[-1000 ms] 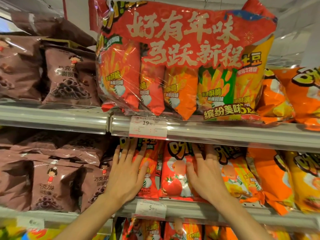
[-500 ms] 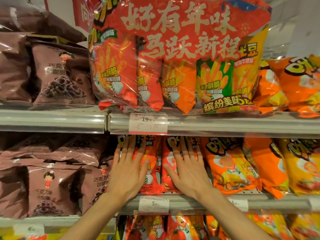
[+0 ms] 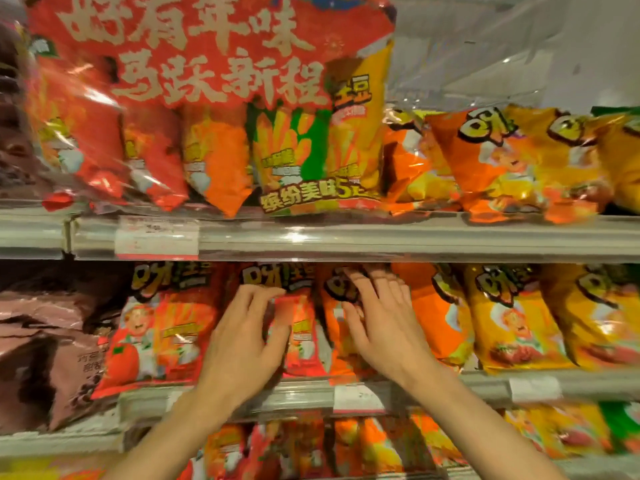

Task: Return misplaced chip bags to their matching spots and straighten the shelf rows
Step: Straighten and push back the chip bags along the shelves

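Single head-worn wide-angle view, facing a snack shelf square-on and tilted slightly down, close enough for both forearms to reach in from the bottom edge. Middle shelf rail [image 3: 346, 237] crossing the frame at about mid-height, bowed a little by the lens. Left hand [image 3: 242, 341] and right hand [image 3: 384, 327] near centre, against bags on the tier below. Large red multipack [image 3: 207, 81] filling the upper left, cut off by the top edge. Lower rail [image 3: 304, 396] and a third tier beneath, partly seen. Heavy motion blur throughout. No second view sharing the scene.
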A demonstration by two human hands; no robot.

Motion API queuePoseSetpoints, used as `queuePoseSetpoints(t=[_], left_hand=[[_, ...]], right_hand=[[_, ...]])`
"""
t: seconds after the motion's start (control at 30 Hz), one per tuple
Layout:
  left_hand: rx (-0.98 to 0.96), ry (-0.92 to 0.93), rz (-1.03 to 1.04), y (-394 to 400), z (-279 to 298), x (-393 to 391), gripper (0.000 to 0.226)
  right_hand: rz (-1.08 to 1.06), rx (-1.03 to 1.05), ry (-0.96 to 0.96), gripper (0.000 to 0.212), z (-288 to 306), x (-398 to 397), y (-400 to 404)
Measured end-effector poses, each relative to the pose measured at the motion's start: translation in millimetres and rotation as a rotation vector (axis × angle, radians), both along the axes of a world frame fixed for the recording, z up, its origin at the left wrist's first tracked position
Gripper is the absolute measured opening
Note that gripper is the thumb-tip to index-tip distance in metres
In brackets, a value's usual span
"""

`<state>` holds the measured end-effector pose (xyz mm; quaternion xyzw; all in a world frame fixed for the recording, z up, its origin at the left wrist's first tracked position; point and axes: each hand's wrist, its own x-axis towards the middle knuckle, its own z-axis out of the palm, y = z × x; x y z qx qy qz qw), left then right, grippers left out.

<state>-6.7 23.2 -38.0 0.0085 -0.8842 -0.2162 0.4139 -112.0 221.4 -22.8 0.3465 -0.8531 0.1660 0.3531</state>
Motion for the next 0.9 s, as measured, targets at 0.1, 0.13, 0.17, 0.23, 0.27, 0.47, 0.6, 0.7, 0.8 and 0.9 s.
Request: queuePoseSetpoints(t=[0.1,0.13,0.17,0.23,0.27,0.47,0.6,0.7,0.8,0.9], left_hand=[[0.022,-0.084,-0.032,47.6,-4.1,-24.4,0.049],[0.052,-0.143,-0.039,61.0,-5.2,-31.1,0.057],[0.093,-0.206,-0.049,71.9,-6.8,-37.7,0.065],[0.150,-0.312,-0.037,88.5,-9.3,-49.9,0.069],[0.161,-0.357,-0.012,94.2,-10.5,-55.6,0.068],[0.457,-0.455,-0.001,102.4,-5.4,-79.2,0.071],[0.514,-0.485,-0.045,103.4,-5.5,-86.5,0.078],[0.521,-0.460,-0.080,103.4,-6.3,-92.8,0.086],[0.515,-0.417,-0.082,104.3,-4.9,-98.0,0.087],[0.511,-0.365,-0.097,107.9,-3.2,-99.2,0.085]], right_hand=[[-0.031,0.114,0.133,0.042,2.2,-20.1,45.0],[-0.041,0.167,0.149,0.047,1.6,-25.5,56.7],[-0.051,0.226,0.150,0.055,0.8,-29.5,65.7],[-0.062,0.328,0.127,0.064,-2.6,-35.6,76.7],[-0.061,0.357,0.118,0.066,-4.5,-38.4,79.9],[-0.057,0.371,0.125,0.065,-10.7,-60.6,89.7],[-0.074,0.325,0.140,0.059,-10.3,-71.6,98.7],[-0.111,0.295,0.156,0.060,-10.4,-73.3,103.6],[-0.123,0.283,0.172,0.051,-9.2,-74.1,107.1],[-0.144,0.284,0.178,0.048,-9.6,-75.0,109.3]])
